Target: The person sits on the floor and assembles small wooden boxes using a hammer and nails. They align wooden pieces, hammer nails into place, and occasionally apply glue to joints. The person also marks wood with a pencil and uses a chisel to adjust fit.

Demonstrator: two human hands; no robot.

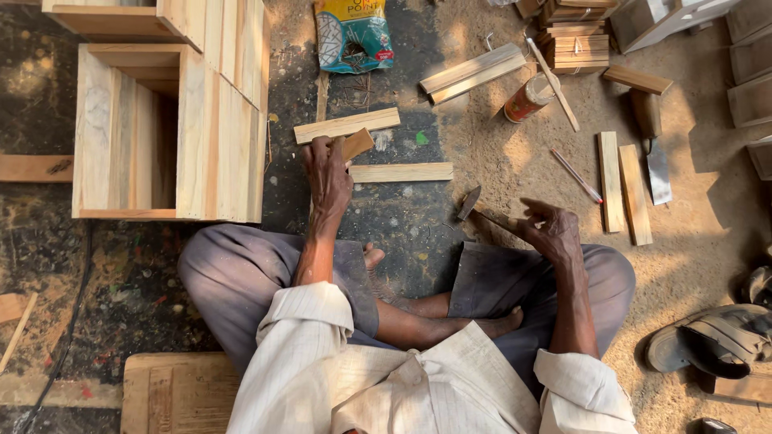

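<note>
1. While the person sits cross-legged on the dirt floor (450, 112), an open wooden box (165, 133) of pale planks stands at upper left, just beside the left knee.
2. A flat wooden panel (177, 394) lies on the floor at the lower left, close behind the person.
3. Two pale slats (624, 186) lie side by side to the right, with a chisel-like tool (653, 145) just beyond them.
4. Two longer strips (347, 125) lie ahead of the knees, one above the other.
5. The left hand (328, 177) lies palm down, its grip curled over a small wooden block (357, 144) that rests between those strips.
6. The right hand (552, 229) has its grip closed round the handle of a hammer (470, 204), whose dark head points toward the strips, low over the floor.
7. A red pencil (576, 175) lies near the slats.
</note>
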